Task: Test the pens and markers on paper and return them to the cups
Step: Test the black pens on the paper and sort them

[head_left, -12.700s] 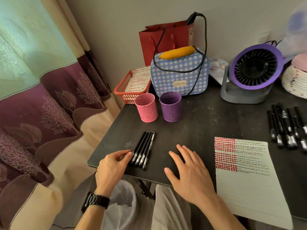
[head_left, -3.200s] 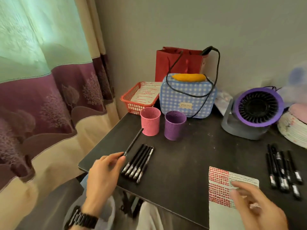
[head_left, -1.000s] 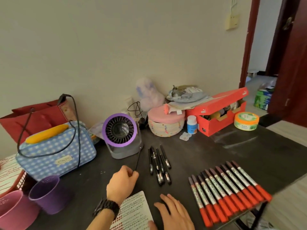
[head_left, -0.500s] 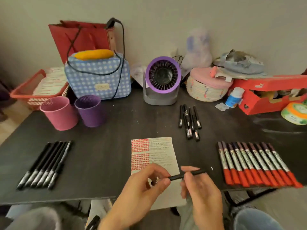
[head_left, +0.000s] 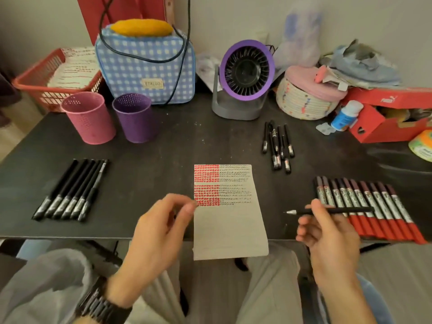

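Parted since before: your right hand (head_left: 327, 232) grips the pen (head_left: 339, 210) crosswise, tip left toward the paper (head_left: 230, 225); left hand (head_left: 159, 232) pinched, contents unclear.

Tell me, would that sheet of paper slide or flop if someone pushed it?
Probably light and floppy: the paper looks like one thin sheet. It would likely slide easily on the smooth dark table. Its near end overhangs the table's edge, so a nudge that way might tip it off.
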Demonstrator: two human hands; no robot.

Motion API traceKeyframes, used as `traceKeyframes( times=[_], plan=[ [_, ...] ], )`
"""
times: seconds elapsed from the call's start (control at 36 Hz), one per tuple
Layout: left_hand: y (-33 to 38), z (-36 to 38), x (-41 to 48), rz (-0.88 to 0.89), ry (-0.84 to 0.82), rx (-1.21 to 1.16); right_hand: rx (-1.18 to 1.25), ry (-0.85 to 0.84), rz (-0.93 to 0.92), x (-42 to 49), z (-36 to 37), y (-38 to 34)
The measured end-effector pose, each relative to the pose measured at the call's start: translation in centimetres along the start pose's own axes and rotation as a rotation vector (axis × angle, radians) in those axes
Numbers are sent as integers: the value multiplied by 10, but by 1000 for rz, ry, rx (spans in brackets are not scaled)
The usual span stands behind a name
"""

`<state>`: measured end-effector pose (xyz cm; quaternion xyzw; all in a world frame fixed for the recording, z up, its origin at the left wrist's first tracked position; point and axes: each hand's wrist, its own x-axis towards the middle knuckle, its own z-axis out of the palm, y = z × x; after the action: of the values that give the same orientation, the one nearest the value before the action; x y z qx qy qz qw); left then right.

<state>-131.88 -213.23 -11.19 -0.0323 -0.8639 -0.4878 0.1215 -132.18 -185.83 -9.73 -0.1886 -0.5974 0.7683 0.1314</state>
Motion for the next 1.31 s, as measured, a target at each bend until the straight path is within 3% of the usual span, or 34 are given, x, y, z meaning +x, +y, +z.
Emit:
traceKeyframes(
  times=[0.22,0.31,0.39,0.53,0.78,1.31],
  plan=[
    [-17,9,20,-21,54,-3,-112,-176,72,6,28,11],
    [-20,19,31,-54,-1,21,-161,-241,71,14,43,12],
    [-24,26,41,33,-85,145,-236,-285,47,26,58,13],
    [-22,34,51,166,-169,219,-398,-301,-44,44,77,22],
    [-29,41,57,192,-227,311,-609,-254,-227,51,78,49],
    [-31,43,55,158,-230,301,-641,-241,-280,54,76,61]
  ],
)
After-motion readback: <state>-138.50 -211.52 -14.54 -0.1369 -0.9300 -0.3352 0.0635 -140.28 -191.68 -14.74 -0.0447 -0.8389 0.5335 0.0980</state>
